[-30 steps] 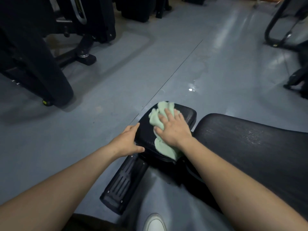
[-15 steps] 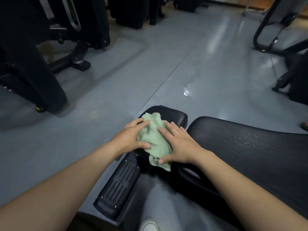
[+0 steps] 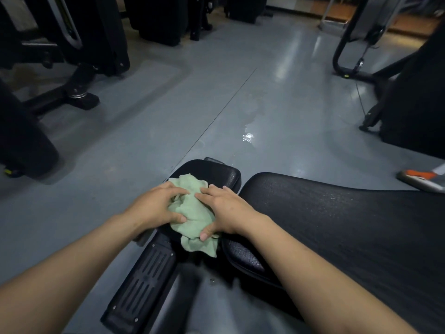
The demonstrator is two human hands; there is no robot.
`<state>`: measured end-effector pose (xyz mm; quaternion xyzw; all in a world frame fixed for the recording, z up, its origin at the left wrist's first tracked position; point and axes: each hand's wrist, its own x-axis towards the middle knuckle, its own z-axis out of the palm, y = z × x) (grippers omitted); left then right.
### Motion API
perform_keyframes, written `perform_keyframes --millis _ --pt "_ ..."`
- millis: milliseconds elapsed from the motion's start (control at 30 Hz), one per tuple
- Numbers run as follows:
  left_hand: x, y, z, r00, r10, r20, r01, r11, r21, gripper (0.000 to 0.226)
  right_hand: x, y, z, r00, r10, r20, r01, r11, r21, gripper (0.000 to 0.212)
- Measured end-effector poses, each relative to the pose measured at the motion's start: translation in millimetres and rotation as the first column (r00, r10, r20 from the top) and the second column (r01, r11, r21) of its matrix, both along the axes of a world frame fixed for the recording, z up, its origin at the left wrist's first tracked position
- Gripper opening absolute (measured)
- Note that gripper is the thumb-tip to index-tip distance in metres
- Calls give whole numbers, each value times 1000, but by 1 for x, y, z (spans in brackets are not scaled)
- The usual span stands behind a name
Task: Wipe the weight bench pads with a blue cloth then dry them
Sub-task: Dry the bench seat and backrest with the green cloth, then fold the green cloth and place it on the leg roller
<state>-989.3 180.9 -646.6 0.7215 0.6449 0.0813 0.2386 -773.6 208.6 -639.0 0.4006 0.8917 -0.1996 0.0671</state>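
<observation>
Your pale green cloth [image 3: 192,208] lies bunched on the small black pad [image 3: 216,173], one corner hanging off its near edge. The large black seat pad [image 3: 337,220] sits just right of it, textured and speckled with droplets.

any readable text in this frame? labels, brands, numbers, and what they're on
None readable.
Small pad, cloth, large pad and ribbed footplate: no print visible.
Machine at top left: a pale curved stripe, no letters to make out.
Yellow spot on the frame at top right: too small to read.
Orange and grey object at the right edge: no text visible.
</observation>
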Motion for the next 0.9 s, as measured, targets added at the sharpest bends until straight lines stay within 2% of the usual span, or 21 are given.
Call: perform_keyframes --millis 100,200,333,400,533,733,900 --pt "6 -3 11 999 28 -43 -27 1000 13 55 0 -3 2 999 -33 -43 33 999 -13 106" --pt "9 -10 18 999 43 13 -42 998 -37 36 -1 -13 8 988 -88 -128 90 996 8 84" --pt "16 -24 40 996 58 72 -54 997 -55 32 7 -27 23 947 -222 -234 221 975 -32 60" --pt "24 -33 57 989 68 133 -67 998 -17 31 16 -34 38 910 -284 -302 276 959 -70 57" --pt "51 -47 104 979 39 199 -57 994 89 37 47 -47 91 869 -304 -391 315 948 -39 56" --pt "103 -63 191 976 -48 213 -13 962 274 44 106 -71 175 813 -320 -486 381 924 30 52" --pt "147 -81 261 958 -150 245 46 922 383 38 150 -97 242 769 -321 -552 436 896 87 49"
